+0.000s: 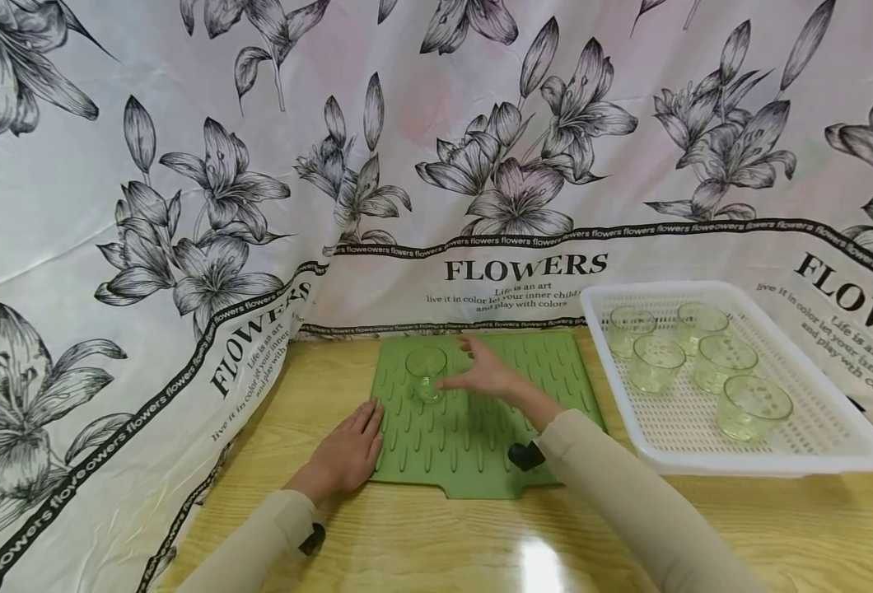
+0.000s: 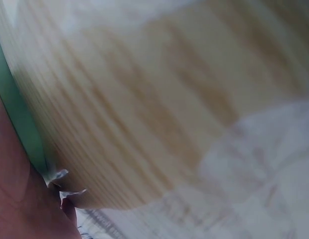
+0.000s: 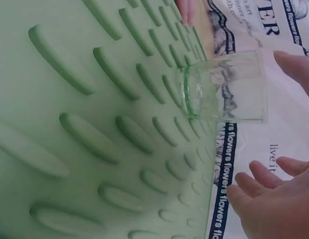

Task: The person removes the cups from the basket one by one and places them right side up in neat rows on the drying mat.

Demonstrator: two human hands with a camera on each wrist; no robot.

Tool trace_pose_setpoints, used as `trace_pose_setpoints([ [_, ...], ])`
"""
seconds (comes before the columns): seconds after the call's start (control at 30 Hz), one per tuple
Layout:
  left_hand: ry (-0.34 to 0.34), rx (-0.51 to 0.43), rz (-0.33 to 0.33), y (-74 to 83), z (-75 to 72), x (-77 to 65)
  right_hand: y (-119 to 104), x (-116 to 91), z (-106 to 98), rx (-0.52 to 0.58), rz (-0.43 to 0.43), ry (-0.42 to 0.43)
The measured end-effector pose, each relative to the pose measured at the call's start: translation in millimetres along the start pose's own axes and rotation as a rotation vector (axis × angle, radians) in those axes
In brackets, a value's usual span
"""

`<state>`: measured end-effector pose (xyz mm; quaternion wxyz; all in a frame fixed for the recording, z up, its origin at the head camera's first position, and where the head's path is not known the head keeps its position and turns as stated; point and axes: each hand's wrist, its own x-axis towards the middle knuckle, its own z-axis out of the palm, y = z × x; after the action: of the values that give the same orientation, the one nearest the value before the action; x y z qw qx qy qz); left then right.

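A clear drinking glass [image 1: 426, 372] stands upright on a green ridged drying mat [image 1: 473, 436], near its back left corner. My right hand [image 1: 488, 371] is just to the right of this glass, thumb and fingers spread. In the right wrist view a gap shows between the fingers and the glass [image 3: 227, 92]. My left hand [image 1: 346, 451] rests at the mat's left edge, its fingers straight and together. The left wrist view is blurred; part of that hand [image 2: 20, 184] lies against the green edge.
On the right stands a white perforated plastic basket [image 1: 763, 463] holding several similar glasses [image 1: 753, 409]. A flower-printed cloth [image 1: 377, 280] hangs behind and along the left side. The wooden table [image 1: 407, 543] extends in front of the mat.
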<state>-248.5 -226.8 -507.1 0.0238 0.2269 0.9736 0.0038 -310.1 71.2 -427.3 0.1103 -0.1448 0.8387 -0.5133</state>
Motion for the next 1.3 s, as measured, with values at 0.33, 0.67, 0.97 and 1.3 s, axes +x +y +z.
trace_pose_setpoints([
  [0.33, -0.015, -0.001, 0.004, 0.4, 0.3, 0.9, -5.4, -15.6, -14.3, -0.032, 0.006, 0.047],
  [0.67, -0.032, -0.022, 0.003, 4.8, -6.4, -1.0, -17.7, -36.2, -20.2, -0.067, -0.008, 0.166],
  [0.97, -0.034, -0.005, -0.006, 3.1, -4.4, -1.2, -28.9, -55.0, -26.1, -0.183, -0.075, 0.15],
  [1.3, -0.019, -0.014, -0.012, 0.1, 1.6, -1.0, -37.4, -82.1, -42.6, -0.338, -0.149, 0.098],
])
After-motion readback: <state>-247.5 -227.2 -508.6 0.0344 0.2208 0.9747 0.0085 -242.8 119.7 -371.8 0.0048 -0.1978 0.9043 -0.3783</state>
